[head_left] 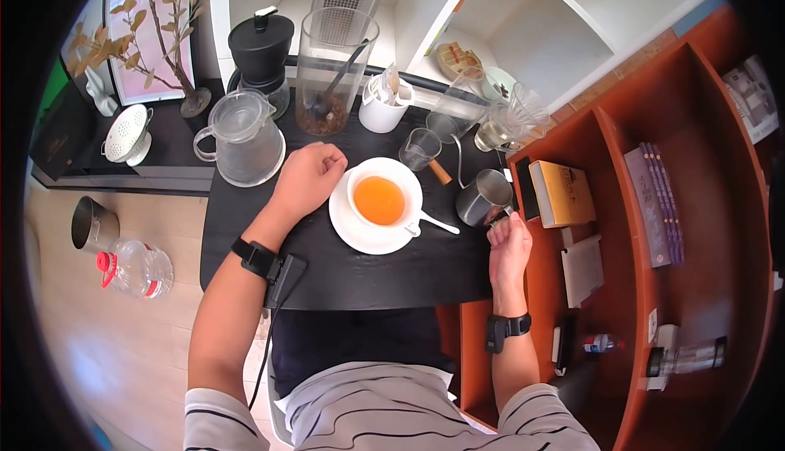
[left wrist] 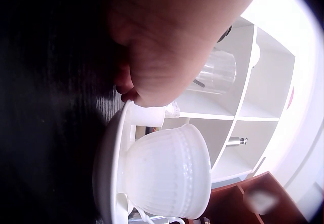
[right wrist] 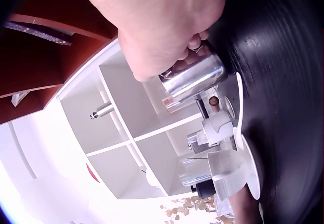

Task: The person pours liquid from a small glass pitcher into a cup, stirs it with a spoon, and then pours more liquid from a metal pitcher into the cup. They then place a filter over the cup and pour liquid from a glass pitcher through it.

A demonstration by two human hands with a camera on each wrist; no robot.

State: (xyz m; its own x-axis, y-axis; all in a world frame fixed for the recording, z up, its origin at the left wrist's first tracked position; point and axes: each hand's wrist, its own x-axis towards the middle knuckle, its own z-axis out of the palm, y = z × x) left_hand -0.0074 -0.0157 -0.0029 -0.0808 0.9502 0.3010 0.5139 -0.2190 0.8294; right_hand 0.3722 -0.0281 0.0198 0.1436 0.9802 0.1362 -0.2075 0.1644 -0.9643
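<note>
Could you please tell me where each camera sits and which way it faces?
Head: on the head, facing down at the table; left hand, right hand and shirt show.
Left wrist: on that wrist, facing the cup side-on; left hand shows.
Right wrist: on that wrist, facing the pitcher; right hand shows.
Head and right wrist share the pitcher.

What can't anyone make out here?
- Inside of the pitcher: too small and glary, head view.
- Depth of the drink: hidden by the cup's wall, left wrist view.
- Purple books' titles: too small, head view.
- Saucer: cut off by the bottom edge, left wrist view.
</note>
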